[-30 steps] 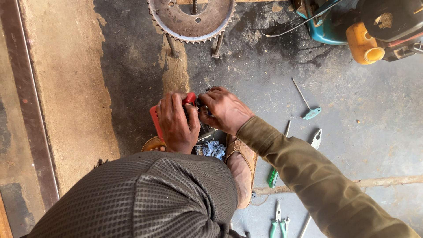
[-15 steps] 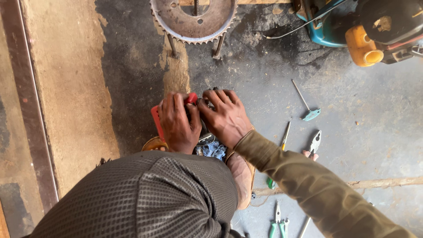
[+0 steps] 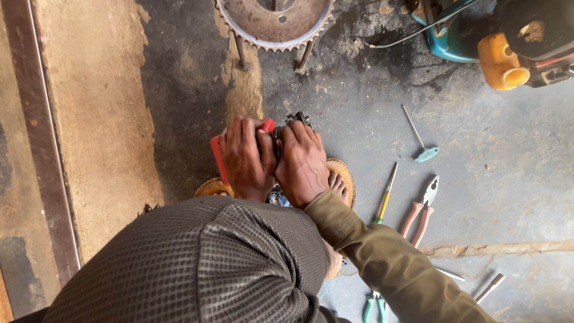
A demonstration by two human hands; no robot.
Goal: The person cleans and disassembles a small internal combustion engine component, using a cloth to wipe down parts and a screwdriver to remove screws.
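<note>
Over gritty concrete, both hands (image 3: 275,158) clasp a red block (image 3: 216,157).

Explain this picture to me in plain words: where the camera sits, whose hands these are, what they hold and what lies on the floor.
There is no machine here. The camera sits on a person's head and looks straight down, so you see that person's own body, knees and two bare hands.

The left hand and the right hand are pressed together around a flat red plastic-looking object with a small dark metal part at its top; what exactly it is cannot be told. A bare foot in a worn sandal shows beside the right hand.

On the stained grey concrete floor lie a yellow-and-green-handled screwdriver, pink-handled pliers, a small teal T-handled tool and green-handled pliers. At the top edge lies a large rusty toothed metal sprocket, and at the upper right a teal and orange engine-like machine.
</note>
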